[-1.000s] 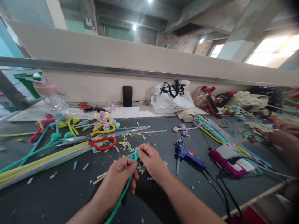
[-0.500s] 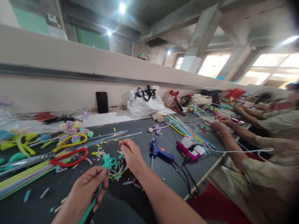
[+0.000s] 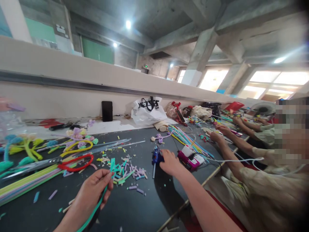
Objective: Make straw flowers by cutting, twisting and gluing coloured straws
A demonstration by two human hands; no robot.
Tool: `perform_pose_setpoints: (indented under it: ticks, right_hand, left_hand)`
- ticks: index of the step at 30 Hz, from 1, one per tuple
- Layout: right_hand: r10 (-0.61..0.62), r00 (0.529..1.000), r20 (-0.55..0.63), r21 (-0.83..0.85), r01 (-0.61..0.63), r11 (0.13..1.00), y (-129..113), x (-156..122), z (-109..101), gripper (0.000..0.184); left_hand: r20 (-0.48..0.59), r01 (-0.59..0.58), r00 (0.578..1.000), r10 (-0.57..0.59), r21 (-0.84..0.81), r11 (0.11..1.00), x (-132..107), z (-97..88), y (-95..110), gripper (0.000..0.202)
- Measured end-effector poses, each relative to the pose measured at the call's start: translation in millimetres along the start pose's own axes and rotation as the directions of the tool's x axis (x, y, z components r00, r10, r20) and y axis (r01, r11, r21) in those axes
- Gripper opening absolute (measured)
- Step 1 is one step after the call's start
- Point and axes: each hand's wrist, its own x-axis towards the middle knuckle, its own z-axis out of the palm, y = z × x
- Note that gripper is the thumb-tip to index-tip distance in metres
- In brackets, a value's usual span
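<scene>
My left hand (image 3: 93, 191) is closed on a teal pipe cleaner (image 3: 94, 209), whose tip sticks up past my thumb. Farther right, my right hand (image 3: 170, 162) lies over the blue glue gun (image 3: 155, 157) on the dark table (image 3: 135, 209), fingers curled on its handle. A heap of short cut pipe-cleaner bits (image 3: 124, 170) lies between the two hands.
Red-handled and yellow-handled scissors (image 3: 72, 161) and long coloured pipe cleaners (image 3: 24, 180) lie at left, with finished pipe-cleaner flowers (image 3: 77, 135) behind. A pink glue gun (image 3: 189, 159) sits just right of the blue one. A white bag (image 3: 148, 111) and a black phone (image 3: 107, 111) stand by the wall. Other people sit at right.
My right hand let go of the teal pipe cleaner and moved right onto the blue glue gun. The left hand kept the pipe cleaner. My view swung right.
</scene>
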Motion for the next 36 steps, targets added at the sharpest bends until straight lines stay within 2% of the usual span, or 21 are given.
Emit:
perform_pose_setpoints:
  ticks: [2,5,9,12,15,17,20,22,24,27,30,33,36]
  right_hand:
    - [0.026,0.999,0.027,-0.060,-0.024,0.998,7.1,-0.1,13.6,0.054]
    - [0.050,0.999,0.019,-0.111,-0.048,0.993,8.8,3.1,21.4,0.051]
    - [0.082,0.996,-0.021,-0.105,-0.084,0.991,10.3,13.5,15.9,0.043]
    - [0.081,0.993,-0.081,-0.056,-0.086,0.995,9.2,12.7,9.9,0.040]
    - [-0.042,0.981,-0.189,0.120,0.066,0.991,-1.6,-3.8,9.3,0.030]
    - [-0.109,0.955,-0.276,0.252,0.181,0.951,-14.9,-21.8,13.5,0.023]
    - [-0.228,0.886,-0.403,0.398,0.394,0.829,-39.1,-51.0,23.2,0.017]
    - [-0.312,0.842,-0.440,0.454,0.508,0.731,-53.8,-66.3,29.3,0.018]
    - [-0.345,0.843,-0.412,0.507,0.527,0.682,-64.5,-75.4,35.3,0.017]
    - [-0.344,0.829,-0.441,0.527,0.549,0.649,-72.1,-78.8,45.5,0.016]
    - [-0.386,0.795,-0.467,0.499,0.598,0.627,-72.1,-77.3,54.6,0.020]
    - [-0.447,0.793,-0.413,0.506,0.608,0.612,-69.8,-77.1,57.9,0.027]
    - [-0.495,0.776,-0.391,0.513,0.630,0.584,-69.3,-78.3,55.7,0.025]
  left_hand:
    - [0.023,-0.001,1.000,0.001,0.006,1.000,1.6,-1.3,-1.4,0.035]
    - [0.035,0.007,0.999,-0.006,-0.025,1.000,4.9,-3.1,-3.2,0.033]
    - [0.096,0.046,0.995,-0.040,-0.069,0.997,9.8,-4.4,-6.0,0.033]
    - [0.104,0.057,0.993,-0.048,-0.085,0.995,9.8,-3.8,-6.2,0.031]
    - [0.104,0.060,0.994,-0.045,-0.145,0.988,4.8,-0.8,-2.6,0.029]
    - [0.121,0.070,0.992,-0.048,-0.187,0.980,0.2,2.1,1.2,0.029]
    - [0.154,0.084,0.987,-0.053,-0.198,0.977,-5.3,5.9,6.1,0.028]
    - [0.166,0.095,0.984,-0.064,-0.191,0.977,-6.9,7.2,8.0,0.029]
    - [0.165,0.105,0.984,-0.073,-0.191,0.976,-6.5,7.2,8.6,0.028]
    - [0.165,0.109,0.983,-0.077,-0.192,0.975,-3.6,4.9,7.1,0.027]
    - [0.194,0.123,0.977,-0.089,-0.173,0.977,0.1,1.4,3.4,0.026]
    - [0.184,0.107,0.980,-0.075,-0.166,0.980,2.6,-1.2,-0.2,0.024]
    - [0.163,0.089,0.985,-0.062,-0.167,0.982,3.5,-1.8,-1.2,0.023]
